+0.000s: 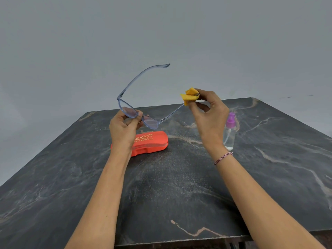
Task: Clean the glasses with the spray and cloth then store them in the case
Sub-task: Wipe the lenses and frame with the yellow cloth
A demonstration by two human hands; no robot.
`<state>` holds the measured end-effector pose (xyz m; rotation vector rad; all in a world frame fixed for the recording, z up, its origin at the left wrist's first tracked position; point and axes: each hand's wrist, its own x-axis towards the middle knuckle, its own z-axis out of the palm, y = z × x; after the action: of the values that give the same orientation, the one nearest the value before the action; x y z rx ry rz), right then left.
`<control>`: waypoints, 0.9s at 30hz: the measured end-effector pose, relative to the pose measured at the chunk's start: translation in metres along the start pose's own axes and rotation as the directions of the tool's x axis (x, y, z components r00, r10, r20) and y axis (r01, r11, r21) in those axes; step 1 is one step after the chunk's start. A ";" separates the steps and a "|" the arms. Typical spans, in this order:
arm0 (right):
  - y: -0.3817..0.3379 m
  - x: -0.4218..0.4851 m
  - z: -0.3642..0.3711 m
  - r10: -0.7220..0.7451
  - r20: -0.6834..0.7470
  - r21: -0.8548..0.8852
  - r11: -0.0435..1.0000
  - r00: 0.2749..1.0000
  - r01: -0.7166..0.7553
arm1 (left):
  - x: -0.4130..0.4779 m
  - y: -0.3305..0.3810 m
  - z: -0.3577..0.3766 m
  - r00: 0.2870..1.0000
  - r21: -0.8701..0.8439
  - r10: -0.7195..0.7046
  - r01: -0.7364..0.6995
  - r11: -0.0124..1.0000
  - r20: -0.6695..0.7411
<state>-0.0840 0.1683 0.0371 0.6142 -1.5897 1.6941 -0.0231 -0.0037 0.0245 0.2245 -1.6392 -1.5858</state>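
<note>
Left hand (124, 129) pinched glasses (129, 111) at bridge, right hand (210, 115) pinched cloth (189, 96) round one temple; you needed light, supported strokes.

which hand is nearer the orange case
Left. The left hand, pinching the glasses, hangs right over the case; the right hand, holding the cloth, is off to its right, by the bottle.

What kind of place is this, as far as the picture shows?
Probably a plain indoor room, perhaps at home; I cannot tell more. A dark marble-patterned table stands before a plain grey wall, and a red case and a spray bottle rest on the table.
</note>
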 end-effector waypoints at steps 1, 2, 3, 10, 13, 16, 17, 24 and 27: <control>0.000 0.000 0.000 0.052 0.003 0.019 0.998 0.999 -0.052 | -0.001 0.000 0.001 1.000 -0.001 0.003 -0.002 1.000 0.018; 0.002 0.000 0.001 0.105 0.016 0.028 0.994 0.994 -0.105 | -0.002 -0.001 0.003 0.999 -0.006 0.004 -0.003 1.000 0.032; 0.004 0.000 0.002 0.153 0.037 0.025 0.988 0.987 -0.154 | -0.003 -0.001 0.003 0.999 -0.016 0.002 -0.001 1.000 0.039; 0.017 -0.012 0.016 0.325 0.280 -0.092 0.946 0.903 -0.312 | -0.002 -0.006 0.006 0.997 -0.106 -0.047 0.054 0.993 0.069; 0.016 -0.010 0.015 0.334 0.274 -0.050 0.942 0.902 -0.333 | -0.002 -0.006 0.008 0.997 -0.112 -0.054 0.060 0.992 0.064; 0.016 -0.003 0.010 0.353 0.193 0.089 0.923 0.915 -0.375 | -0.003 -0.005 0.009 0.996 -0.145 -0.058 0.068 0.987 0.068; 0.018 -0.002 0.008 0.356 0.179 0.119 0.918 0.917 -0.379 | -0.005 -0.005 0.010 0.996 -0.150 -0.056 0.066 0.986 0.070; 0.025 -0.017 0.021 0.358 0.312 -0.075 0.933 0.880 -0.352 | -0.009 -0.006 0.015 0.997 -0.202 -0.040 0.052 0.978 0.061; 0.027 -0.021 0.023 0.358 0.308 -0.132 0.934 0.881 -0.333 | -0.013 -0.006 0.018 0.999 -0.186 -0.026 0.034 0.982 0.046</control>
<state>-0.0946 0.1423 0.0063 0.6262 -2.0957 1.8464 -0.0293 0.0167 0.0158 0.1169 -1.5142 -1.7666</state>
